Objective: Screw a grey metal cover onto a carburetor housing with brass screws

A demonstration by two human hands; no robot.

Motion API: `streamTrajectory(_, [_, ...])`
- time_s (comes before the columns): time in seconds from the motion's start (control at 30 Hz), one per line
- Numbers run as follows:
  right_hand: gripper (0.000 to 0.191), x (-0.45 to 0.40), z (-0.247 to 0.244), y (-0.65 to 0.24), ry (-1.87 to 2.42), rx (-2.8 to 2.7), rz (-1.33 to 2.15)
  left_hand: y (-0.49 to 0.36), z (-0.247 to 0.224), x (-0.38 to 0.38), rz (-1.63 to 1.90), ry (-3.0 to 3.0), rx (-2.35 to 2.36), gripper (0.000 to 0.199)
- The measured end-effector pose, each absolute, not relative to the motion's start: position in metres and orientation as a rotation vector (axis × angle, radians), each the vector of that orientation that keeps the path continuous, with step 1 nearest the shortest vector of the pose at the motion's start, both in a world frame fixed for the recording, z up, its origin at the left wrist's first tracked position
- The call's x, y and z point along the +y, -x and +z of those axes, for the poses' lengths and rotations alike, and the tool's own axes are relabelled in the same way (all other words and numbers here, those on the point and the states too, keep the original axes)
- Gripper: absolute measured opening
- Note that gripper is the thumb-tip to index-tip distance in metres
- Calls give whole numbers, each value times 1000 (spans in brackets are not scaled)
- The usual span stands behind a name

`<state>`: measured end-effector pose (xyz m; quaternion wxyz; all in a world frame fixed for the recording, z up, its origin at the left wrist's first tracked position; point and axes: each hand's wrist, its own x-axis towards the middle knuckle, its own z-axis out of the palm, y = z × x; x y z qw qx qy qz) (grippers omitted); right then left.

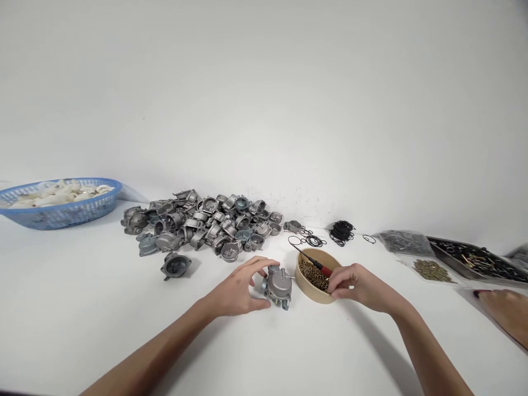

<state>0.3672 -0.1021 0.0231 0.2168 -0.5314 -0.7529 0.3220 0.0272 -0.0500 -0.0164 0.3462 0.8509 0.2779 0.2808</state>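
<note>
My left hand [241, 286] grips a grey cast-metal part [278, 285] that rests on the white table just left of a tan bowl [310, 288]. The bowl holds several small brass screws [313, 273], and a screwdriver with a red handle [317, 265] lies across its rim. My right hand [352, 286] reaches into the bowl from the right, its fingertips pinched among the screws; whether it holds one is hidden.
A heap of grey metal castings [206, 223] lies behind, with one loose casting [175, 265] to the left. Black rubber rings [341, 231] are scattered at the back right. A blue basket [58, 212] stands far left. Bags and a tray of parts [474, 258] sit right, beside another person's hand [505, 311].
</note>
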Motion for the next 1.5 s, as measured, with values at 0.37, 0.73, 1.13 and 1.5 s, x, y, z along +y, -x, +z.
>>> streamTrajectory(0.37, [14,-97,-11,-311,1197,-1794,528,-42,-24,-55,782,-2104,752,64])
streamTrajectory(0.73, [14,-102,-16,-281,1208,-1837,466,-41,-21,-54,719,-2068,726,66])
streamTrajectory(1.13, [30,-100,-16,-300,1308,-2082,-2,-40,-23,-57,786,-2190,744,67])
streamTrajectory(1.5, [37,-99,-4,-312,1703,-2420,197,-40,-24,-59,791,-2308,753,68])
